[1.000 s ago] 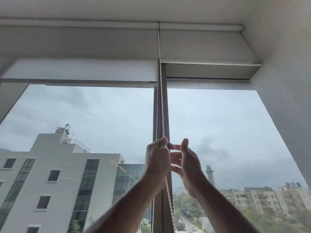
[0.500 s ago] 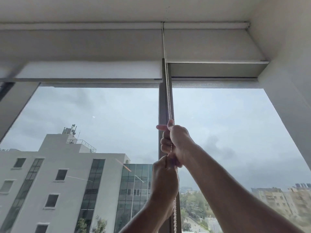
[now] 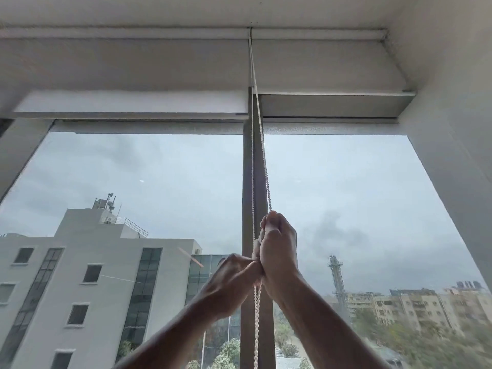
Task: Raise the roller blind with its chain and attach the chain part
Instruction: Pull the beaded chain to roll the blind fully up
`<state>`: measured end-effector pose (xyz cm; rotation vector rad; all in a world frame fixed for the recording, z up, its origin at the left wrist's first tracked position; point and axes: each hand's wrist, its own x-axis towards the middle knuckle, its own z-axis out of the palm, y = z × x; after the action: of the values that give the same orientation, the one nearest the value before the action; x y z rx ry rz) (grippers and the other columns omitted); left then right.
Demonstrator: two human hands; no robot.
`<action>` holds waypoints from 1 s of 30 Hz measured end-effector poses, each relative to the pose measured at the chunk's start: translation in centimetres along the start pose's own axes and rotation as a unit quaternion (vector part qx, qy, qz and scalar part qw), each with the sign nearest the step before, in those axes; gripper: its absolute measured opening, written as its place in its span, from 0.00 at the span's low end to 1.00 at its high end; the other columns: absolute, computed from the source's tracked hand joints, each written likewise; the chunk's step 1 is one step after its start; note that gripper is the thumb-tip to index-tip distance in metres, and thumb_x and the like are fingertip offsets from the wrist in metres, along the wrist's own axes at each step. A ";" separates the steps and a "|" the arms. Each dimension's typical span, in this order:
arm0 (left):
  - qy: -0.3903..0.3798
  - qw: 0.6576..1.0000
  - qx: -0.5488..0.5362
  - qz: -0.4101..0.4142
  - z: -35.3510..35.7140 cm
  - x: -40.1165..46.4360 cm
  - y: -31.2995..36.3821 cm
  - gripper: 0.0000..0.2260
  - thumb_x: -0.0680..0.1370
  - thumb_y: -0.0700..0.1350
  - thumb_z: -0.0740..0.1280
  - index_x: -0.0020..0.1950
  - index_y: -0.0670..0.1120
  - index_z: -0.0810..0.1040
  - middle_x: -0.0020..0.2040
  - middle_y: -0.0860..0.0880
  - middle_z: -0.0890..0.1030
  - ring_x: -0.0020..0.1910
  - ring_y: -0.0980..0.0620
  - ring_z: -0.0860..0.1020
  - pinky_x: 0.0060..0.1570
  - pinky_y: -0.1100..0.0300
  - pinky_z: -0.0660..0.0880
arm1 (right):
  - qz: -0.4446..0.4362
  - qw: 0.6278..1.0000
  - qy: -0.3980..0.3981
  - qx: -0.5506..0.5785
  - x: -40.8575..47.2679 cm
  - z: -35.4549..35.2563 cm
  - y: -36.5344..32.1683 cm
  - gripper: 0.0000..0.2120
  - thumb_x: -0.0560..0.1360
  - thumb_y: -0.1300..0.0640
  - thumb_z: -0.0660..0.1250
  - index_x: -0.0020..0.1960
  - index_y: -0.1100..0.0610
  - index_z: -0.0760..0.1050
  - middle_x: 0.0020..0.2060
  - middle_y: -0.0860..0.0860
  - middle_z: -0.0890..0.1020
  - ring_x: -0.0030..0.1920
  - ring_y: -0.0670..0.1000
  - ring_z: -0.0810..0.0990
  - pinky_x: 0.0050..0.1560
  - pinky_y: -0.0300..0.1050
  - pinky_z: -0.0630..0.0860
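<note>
The left hand (image 3: 234,282) pinches the chain (image 3: 262,166) low, the right hand (image 3: 278,249) is fisted around it just above — both in front of the window post (image 3: 249,182). The blind (image 3: 330,105) looks nearly rolled up — overpulling could jam it, or the beads may slip.

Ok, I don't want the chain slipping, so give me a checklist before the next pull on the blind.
1. Right hand closed on the bead chain: ok.
2. Left hand gripping the chain just below the right: ok.
3. Chain runs taut up to the headrail: ok.
4. Both strands free of tangles above the hands: ok.
5. Left roller blind near the top, room left to raise: cannot tell.
6. Chain part ready for attaching: cannot tell, none in view.
</note>
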<state>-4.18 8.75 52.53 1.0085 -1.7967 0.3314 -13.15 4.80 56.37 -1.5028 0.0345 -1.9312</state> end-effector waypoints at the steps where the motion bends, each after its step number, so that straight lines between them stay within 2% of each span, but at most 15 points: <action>1: -0.045 0.999 0.005 -0.027 -0.7 0.3 -0.1 0.25 0.70 0.62 0.60 0.38 0.40 0.80 0.41 0.32 0.81 0.37 0.50 0.75 0.44 0.38 0.77 | -0.011 1.000 0.006 -0.018 -0.3 -0.2 0.5 0.08 0.69 0.55 0.52 0.33 0.56 0.64 0.29 0.53 0.63 0.32 0.54 0.61 0.33 0.52 0.61; 3: -0.161 0.981 0.000 -0.103 -2.3 0.8 0.7 0.19 0.68 0.60 0.64 0.48 0.48 0.83 0.53 0.39 0.83 0.50 0.46 0.80 0.54 0.41 0.76 | -0.034 0.998 0.007 -0.059 -1.2 -0.9 1.7 0.10 0.72 0.55 0.53 0.35 0.58 0.65 0.29 0.53 0.65 0.33 0.54 0.63 0.35 0.52 0.63; 5: -0.269 0.946 -0.038 -0.178 -3.7 1.2 1.7 0.18 0.68 0.55 0.66 0.58 0.61 0.79 0.67 0.51 0.77 0.66 0.47 0.75 0.61 0.51 0.75 | -0.056 0.996 0.006 -0.074 -2.3 -1.6 2.6 0.12 0.76 0.56 0.53 0.36 0.59 0.66 0.28 0.50 0.66 0.33 0.53 0.65 0.34 0.50 0.65; 7: -0.272 0.940 -0.080 -0.189 -4.6 1.7 2.5 0.24 0.69 0.52 0.66 0.64 0.66 0.72 0.71 0.53 0.72 0.69 0.46 0.72 0.65 0.51 0.73 | -0.064 0.994 0.010 -0.092 -3.4 -2.4 3.6 0.17 0.80 0.57 0.54 0.34 0.57 0.67 0.25 0.45 0.68 0.31 0.49 0.67 0.32 0.45 0.66; 9: -0.209 0.951 -0.135 -0.184 -4.6 2.6 3.1 0.29 0.70 0.52 0.66 0.72 0.58 0.68 0.71 0.51 0.72 0.67 0.45 0.75 0.64 0.49 0.75 | -0.069 0.992 0.010 -0.105 -4.6 -2.9 5.0 0.18 0.80 0.53 0.54 0.32 0.55 0.66 0.23 0.44 0.69 0.28 0.48 0.66 0.30 0.44 0.65; 11: -0.114 0.961 -0.178 -0.176 -3.6 3.9 3.9 0.26 0.75 0.55 0.66 0.72 0.50 0.68 0.68 0.47 0.76 0.61 0.45 0.79 0.58 0.49 0.78 | -0.060 0.992 0.009 -0.107 -5.7 -3.3 6.6 0.18 0.75 0.43 0.53 0.34 0.53 0.67 0.24 0.46 0.67 0.29 0.51 0.66 0.32 0.48 0.64; 14: 0.015 0.949 -0.253 -0.186 -0.9 5.1 5.5 0.14 0.83 0.50 0.59 0.64 0.44 0.72 0.48 0.43 0.82 0.42 0.49 0.83 0.38 0.57 0.81 | -0.045 0.993 0.007 -0.104 -6.9 -3.5 8.0 0.21 0.72 0.36 0.52 0.35 0.53 0.67 0.24 0.45 0.66 0.30 0.51 0.66 0.35 0.50 0.64; 16: 0.086 0.932 -0.295 -0.194 1.0 5.4 5.2 0.11 0.84 0.46 0.56 0.56 0.41 0.75 0.33 0.47 0.73 0.26 0.54 0.72 0.24 0.64 0.70 | -0.035 0.994 -0.012 -0.102 -7.2 -3.6 8.0 0.22 0.73 0.36 0.52 0.37 0.54 0.68 0.23 0.45 0.66 0.30 0.51 0.65 0.36 0.51 0.64; 18: 0.152 0.917 -0.313 -0.193 2.2 5.7 4.6 0.14 0.84 0.42 0.55 0.46 0.40 0.77 0.24 0.52 0.66 0.19 0.56 0.61 0.21 0.67 0.59 | -0.028 0.993 -0.033 -0.107 -7.3 -3.7 7.4 0.21 0.74 0.37 0.53 0.37 0.54 0.68 0.23 0.45 0.66 0.29 0.51 0.64 0.34 0.50 0.62; 20: 0.202 0.917 -0.294 -0.177 2.8 5.7 4.7 0.16 0.83 0.41 0.56 0.39 0.43 0.78 0.22 0.54 0.65 0.18 0.57 0.60 0.22 0.65 0.56 | -0.015 0.995 -0.055 -0.084 -7.1 -3.8 6.9 0.19 0.78 0.42 0.55 0.38 0.57 0.68 0.24 0.48 0.65 0.27 0.51 0.63 0.31 0.48 0.60; 22: 0.240 0.921 -0.263 -0.156 3.3 5.4 5.3 0.16 0.82 0.42 0.57 0.38 0.45 0.79 0.22 0.55 0.66 0.20 0.56 0.62 0.24 0.63 0.57 | 0.036 0.996 -0.080 -0.024 -6.7 -3.9 6.2 0.18 0.83 0.52 0.56 0.39 0.63 0.66 0.22 0.53 0.64 0.23 0.50 0.61 0.25 0.45 0.57; 24: 0.284 0.920 -0.229 -0.143 3.4 5.2 5.9 0.16 0.82 0.43 0.57 0.37 0.47 0.79 0.20 0.56 0.67 0.23 0.54 0.65 0.27 0.61 0.61 | 0.094 0.989 -0.109 0.036 -6.0 -4.3 5.5 0.17 0.84 0.56 0.54 0.39 0.62 0.67 0.19 0.54 0.67 0.21 0.48 0.62 0.23 0.39 0.59; 26: 0.302 0.920 -0.207 -0.136 3.5 4.4 6.0 0.16 0.81 0.43 0.57 0.37 0.47 0.79 0.22 0.53 0.70 0.25 0.48 0.69 0.31 0.58 0.66 | 0.105 0.985 -0.123 0.050 -4.7 -4.7 4.9 0.20 0.82 0.47 0.52 0.45 0.59 0.75 0.27 0.61 0.78 0.30 0.51 0.72 0.32 0.41 0.68; 28: 0.291 0.926 -0.201 -0.134 3.9 3.1 6.0 0.16 0.82 0.44 0.56 0.39 0.47 0.79 0.27 0.46 0.78 0.27 0.41 0.78 0.30 0.54 0.73 | 0.110 0.985 -0.132 0.025 -3.3 -5.3 4.2 0.25 0.80 0.40 0.50 0.53 0.55 0.79 0.38 0.56 0.85 0.38 0.50 0.81 0.44 0.49 0.76; 30: 0.281 0.928 -0.210 -0.128 4.7 1.5 5.6 0.16 0.82 0.42 0.56 0.38 0.44 0.78 0.32 0.45 0.81 0.30 0.47 0.80 0.28 0.57 0.75 | 0.121 0.983 -0.141 0.006 -1.8 -5.5 3.3 0.25 0.81 0.39 0.50 0.56 0.53 0.80 0.43 0.52 0.87 0.43 0.47 0.85 0.50 0.51 0.78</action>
<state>-11.66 8.50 52.85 0.7318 -1.1326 0.0519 -16.08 1.17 51.65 -1.6692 0.0762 -1.5147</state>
